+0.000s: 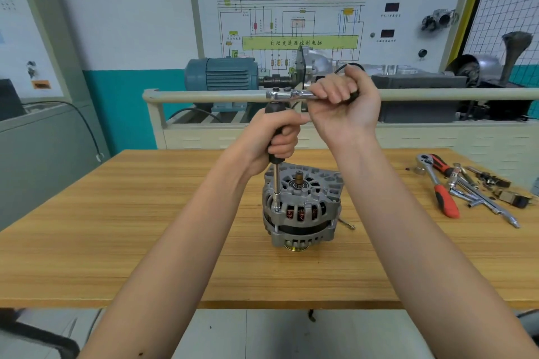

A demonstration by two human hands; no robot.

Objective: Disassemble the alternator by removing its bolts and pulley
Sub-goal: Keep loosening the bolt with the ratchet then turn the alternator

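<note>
The alternator (302, 207) stands upright in the middle of the wooden tabletop (145, 227), its pulley (294, 248) facing down against the wood and its shaft end pointing up at me. Copper windings show through the slots in its grey housing.

My left hand (274, 140) has its grip wrapped round the black handle of a long socket driver (276, 183), fingers curled tight about it. The driver stands vertical, and its lower tip sits on a bolt (276, 208) at the left edge of the housing. My right hand (341, 99) is raised beside the top of the driver, its grip closed round the handle of a chrome ratchet (287, 94) that lies level, with its head over the driver's top end (I cannot tell how the two are joined).

One loose long bolt (347, 224) lies on the tabletop just to the right of the alternator's base. Well apart, at the far right of the tabletop, lies a red-handled ratchet (437, 186) among a scatter of chrome extension bars and sockets (478, 198).

Behind the tabletop stands a training rig with a blue electric motor (221, 76) and a white wiring-diagram board (291, 23).
</note>
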